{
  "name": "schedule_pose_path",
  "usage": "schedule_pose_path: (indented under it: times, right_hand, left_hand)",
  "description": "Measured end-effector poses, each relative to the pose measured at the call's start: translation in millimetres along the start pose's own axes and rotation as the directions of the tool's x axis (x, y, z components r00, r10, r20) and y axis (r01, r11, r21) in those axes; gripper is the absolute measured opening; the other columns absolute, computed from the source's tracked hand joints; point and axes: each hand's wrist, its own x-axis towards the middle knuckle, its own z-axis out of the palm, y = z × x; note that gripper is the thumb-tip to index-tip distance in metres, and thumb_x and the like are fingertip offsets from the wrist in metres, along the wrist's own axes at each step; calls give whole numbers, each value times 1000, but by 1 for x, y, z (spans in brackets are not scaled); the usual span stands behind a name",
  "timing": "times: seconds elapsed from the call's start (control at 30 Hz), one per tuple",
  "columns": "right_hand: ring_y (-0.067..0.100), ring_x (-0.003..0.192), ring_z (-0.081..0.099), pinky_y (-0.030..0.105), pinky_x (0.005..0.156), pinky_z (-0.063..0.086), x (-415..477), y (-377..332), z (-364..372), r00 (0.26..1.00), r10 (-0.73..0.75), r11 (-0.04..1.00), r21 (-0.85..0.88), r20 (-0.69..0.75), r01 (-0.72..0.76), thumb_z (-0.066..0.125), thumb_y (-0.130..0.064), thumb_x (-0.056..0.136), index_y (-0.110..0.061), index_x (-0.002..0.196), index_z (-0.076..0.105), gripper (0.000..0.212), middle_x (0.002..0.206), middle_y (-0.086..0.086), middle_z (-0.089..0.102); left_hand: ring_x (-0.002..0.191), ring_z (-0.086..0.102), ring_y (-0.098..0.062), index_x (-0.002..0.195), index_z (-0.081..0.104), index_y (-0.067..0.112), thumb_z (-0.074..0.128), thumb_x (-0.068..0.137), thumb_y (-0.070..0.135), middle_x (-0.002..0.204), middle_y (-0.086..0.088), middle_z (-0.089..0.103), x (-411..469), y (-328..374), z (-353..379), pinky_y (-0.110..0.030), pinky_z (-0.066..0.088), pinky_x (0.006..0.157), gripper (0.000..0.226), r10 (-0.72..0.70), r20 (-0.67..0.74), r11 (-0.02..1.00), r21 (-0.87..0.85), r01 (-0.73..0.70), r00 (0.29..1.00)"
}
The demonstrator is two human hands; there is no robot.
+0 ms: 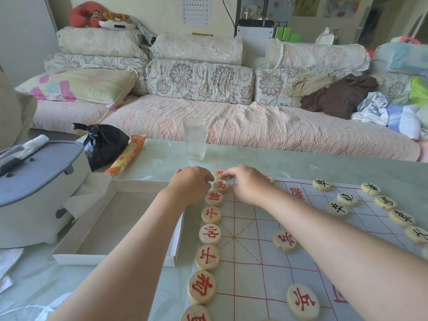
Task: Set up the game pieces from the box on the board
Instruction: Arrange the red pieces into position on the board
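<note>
A white board point(252, 249) with red grid lines lies on the table. Several round wooden pieces with red characters point(210, 234) stand in a column along its left edge, and two more point(284, 240) sit further in. Black-character pieces point(346, 199) line the right side. My left hand point(191, 185) curls its fingertips against the left rim of the second piece from the top point(221, 186). My right hand point(246, 183) pinches the topmost red piece point(218, 173), partly covering it. The shallow white box point(115, 257) sits left of the board, and no pieces show inside it.
A clear drinking glass point(195, 139) stands just beyond my hands. A grey-lidded appliance point(34, 181), a black plastic bag point(104, 144) and an orange packet point(126, 155) crowd the table's left side. A sofa point(208, 121) runs behind the table.
</note>
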Motion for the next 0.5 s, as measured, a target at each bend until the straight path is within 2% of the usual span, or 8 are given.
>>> schedule_pose_path:
  times: [0.07, 0.17, 0.23, 0.33, 0.4, 0.5]
  right_hand:
    - [17, 117, 57, 32, 90, 49, 7, -1, 2, 999, -34, 998, -43, 40, 36, 56, -10, 91, -42, 125, 63, 47, 129, -9, 62]
    - [19, 108, 58, 35, 82, 51, 16, -2, 6, 996, -65, 989, -126, 61, 72, 59, -23, 92, -47, 116, 67, 35, 116, -8, 62]
    - [19, 106, 58, 31, 79, 47, 17, -1, 7, 998, -57, 993, -105, 35, 61, 63, -37, 91, -44, 111, 70, 22, 110, -8, 60]
    - [16, 105, 58, 30, 79, 43, 17, 2, 6, 999, -33, 999, -24, 0, 33, 65, -51, 87, -40, 110, 70, 26, 108, -12, 58]
    - [16, 105, 59, 32, 85, 48, 17, 6, 6, 1000, -18, 1000, 24, -22, 18, 64, -44, 89, -37, 113, 69, 26, 113, -10, 62]
    - [11, 104, 60, 31, 87, 51, 16, 9, 9, 1000, -14, 1000, -2, 19, 14, 63, -28, 88, -40, 112, 69, 27, 111, -15, 64]
  left_hand:
    - [112, 58, -17, 116, 66, 35, 52, 92, 20, 120, 10, 65, 5, 3, 4, -32, 34, 99, 31, 2, 30, 1000, 13, -2, 1000]
    - [103, 60, -19, 107, 71, 37, 51, 89, 10, 112, 9, 67, 13, 6, 6, -30, 40, 92, 38, -1, 48, 1000, 3, 1, 999]
    - [100, 60, -19, 104, 72, 38, 51, 87, 8, 111, 8, 68, 18, 6, 8, -30, 42, 92, 40, -5, 51, 1000, -15, 5, 999]
    - [106, 58, -19, 107, 71, 39, 53, 88, 10, 114, 5, 67, 20, 2, 9, -32, 41, 97, 38, -7, 40, 999, -46, 9, 999]
    - [115, 53, -20, 110, 69, 39, 54, 90, 15, 118, 2, 64, 19, -2, 8, -32, 38, 99, 34, -13, 1, 999, -32, 13, 1000]
    - [113, 54, -17, 106, 70, 38, 54, 91, 14, 117, 9, 66, 18, -6, 6, -31, 39, 101, 34, -24, -2, 998, -51, 23, 1000]
